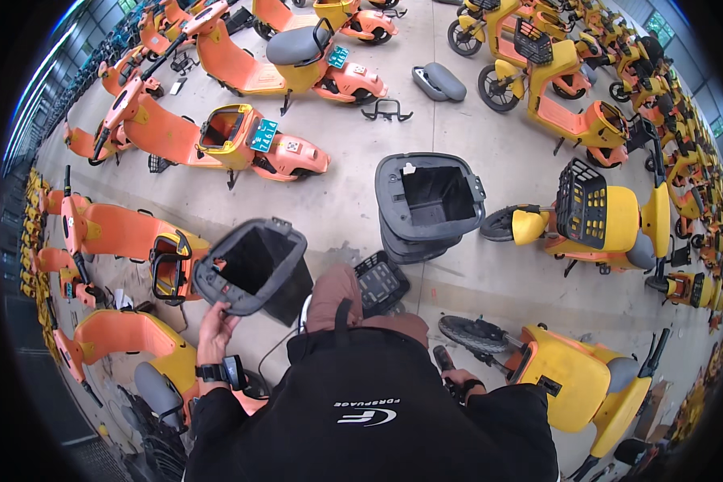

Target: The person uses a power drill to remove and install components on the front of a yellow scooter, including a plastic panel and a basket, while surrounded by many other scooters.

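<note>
My left hand [217,325] grips the near rim of a black plastic under-seat bucket [293,293]. The bucket is tilted, its open mouth facing up, beside an orange scooter body [128,229]. My right hand [462,379] is closed around a dark, cylindrical hand tool [442,358], whose exact kind I cannot make out. A second black bucket [426,249] stands upright in front of me, with a small white scrap on its rim. Between the two buckets, a black plastic basket [381,281] lies on the floor by my knee.
A yellow scooter [574,373] stands close on my right, another with a black front basket [582,201] beyond it. Several orange scooters fill the left side. A loose grey seat [439,83] and a black metal bracket [387,111] lie on the floor ahead. A cable [277,349] runs near my left arm.
</note>
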A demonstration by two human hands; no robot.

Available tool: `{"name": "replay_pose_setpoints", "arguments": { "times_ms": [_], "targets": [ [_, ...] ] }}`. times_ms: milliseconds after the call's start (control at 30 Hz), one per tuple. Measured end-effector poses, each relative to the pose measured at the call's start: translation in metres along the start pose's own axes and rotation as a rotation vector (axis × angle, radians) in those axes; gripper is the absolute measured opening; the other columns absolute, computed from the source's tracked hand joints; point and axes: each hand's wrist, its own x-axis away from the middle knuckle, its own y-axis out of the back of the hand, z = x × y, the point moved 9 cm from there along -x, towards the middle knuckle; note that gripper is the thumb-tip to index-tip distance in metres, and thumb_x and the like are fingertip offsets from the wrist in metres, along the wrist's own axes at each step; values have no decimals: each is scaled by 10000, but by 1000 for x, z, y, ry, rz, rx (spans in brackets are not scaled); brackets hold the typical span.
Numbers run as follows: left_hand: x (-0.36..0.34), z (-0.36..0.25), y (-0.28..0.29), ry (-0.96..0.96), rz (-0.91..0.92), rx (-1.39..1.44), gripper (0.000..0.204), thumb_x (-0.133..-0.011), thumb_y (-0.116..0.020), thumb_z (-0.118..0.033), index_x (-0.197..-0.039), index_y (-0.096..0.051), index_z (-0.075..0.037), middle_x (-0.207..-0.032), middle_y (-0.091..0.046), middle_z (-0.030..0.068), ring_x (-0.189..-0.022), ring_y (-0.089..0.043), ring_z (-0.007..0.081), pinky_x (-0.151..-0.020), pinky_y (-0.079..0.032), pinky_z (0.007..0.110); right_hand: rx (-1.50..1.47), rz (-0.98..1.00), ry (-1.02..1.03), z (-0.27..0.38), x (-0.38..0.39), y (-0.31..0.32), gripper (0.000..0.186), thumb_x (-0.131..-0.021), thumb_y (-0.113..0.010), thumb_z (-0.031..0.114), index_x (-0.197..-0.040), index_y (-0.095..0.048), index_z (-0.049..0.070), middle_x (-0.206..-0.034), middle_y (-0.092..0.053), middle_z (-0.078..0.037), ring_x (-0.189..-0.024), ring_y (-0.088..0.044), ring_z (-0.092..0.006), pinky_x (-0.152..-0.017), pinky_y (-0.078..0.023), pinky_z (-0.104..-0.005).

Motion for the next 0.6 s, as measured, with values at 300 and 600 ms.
{"name": "replay_pose_setpoints", "arguments": {
  "times_ms": [300, 600],
  "targets": [
    [-81, -165, -158, -250, 135, -57, 171, -787, -604, -21, -945, -540, -13, -878, -629, 119, -812, -659, 261, -764, -586, 421, -357, -138, 70, 118, 20, -5, 329, -705, -743, 235, -837, -610, -36, -699, -592, -108, -583, -600, -220, -530, -475, -352],
    [-291, -145, -243, 26, 190, -130, 288, -801, -552, 45, -1081, -485, 44, -972, -624, 188, -788, -683, 328, -654, -626, 421, -369, -327, 30, 253, 118, -92, 310, -747, -710, 220, -844, -625, -61, -750, -620, -125, -575, -612, -212, -530, -502, -306]
  ]
}}
